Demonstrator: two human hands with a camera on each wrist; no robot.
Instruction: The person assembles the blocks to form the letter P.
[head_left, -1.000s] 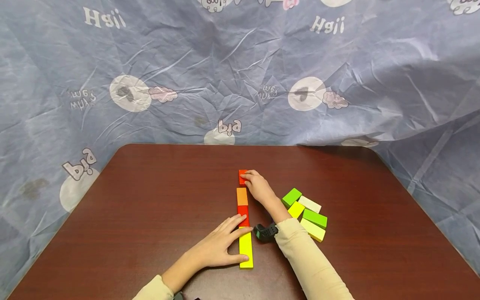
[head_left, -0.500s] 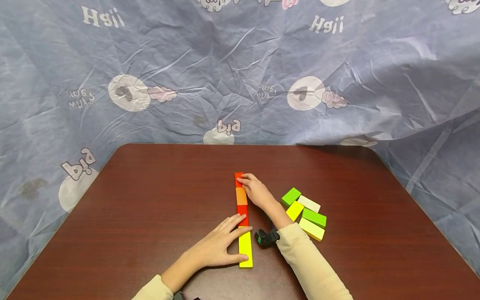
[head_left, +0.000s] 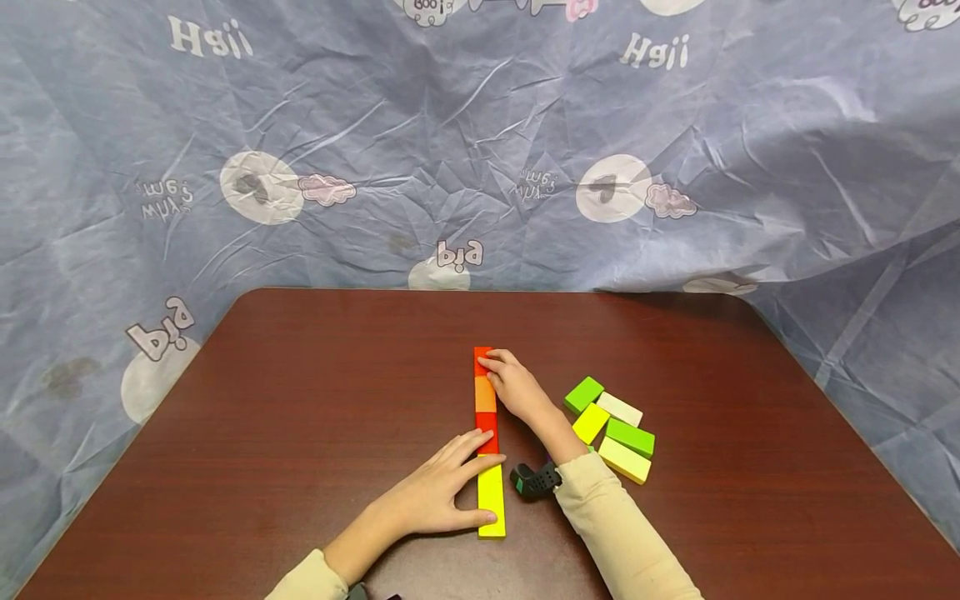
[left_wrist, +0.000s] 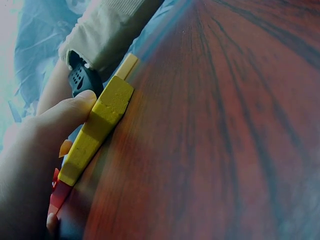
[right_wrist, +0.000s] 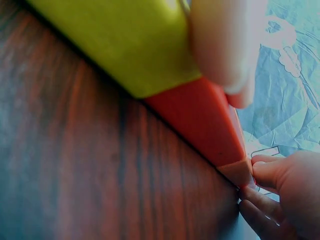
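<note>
In the head view, several blocks lie end to end in a straight row on the table. From the far end come a red-orange block [head_left: 481, 352], an orange block [head_left: 485, 396], a red block [head_left: 486, 422] and a long yellow stretch [head_left: 491, 493]. My right hand [head_left: 522, 392] pinches the far red-orange block, which its fingers partly cover. My left hand [head_left: 429, 493] rests its spread, fairly straight fingers on the row: fingertips on the red block and at its seam with the yellow, thumb on the near yellow part. The left wrist view shows the thumb [left_wrist: 80, 106] against the yellow.
Right of the row, partly behind my right forearm, lie loose blocks: green ones [head_left: 630, 437], a white one [head_left: 620, 409], a yellow one [head_left: 592, 423] and a pale yellow one [head_left: 625, 461]. A printed grey-blue cloth [head_left: 480, 208] hangs behind the brown table [head_left: 300, 400].
My right hand has drawn the far red-orange block toward me and slightly left, closing the gap to the orange block. My left hand has stayed in place.
</note>
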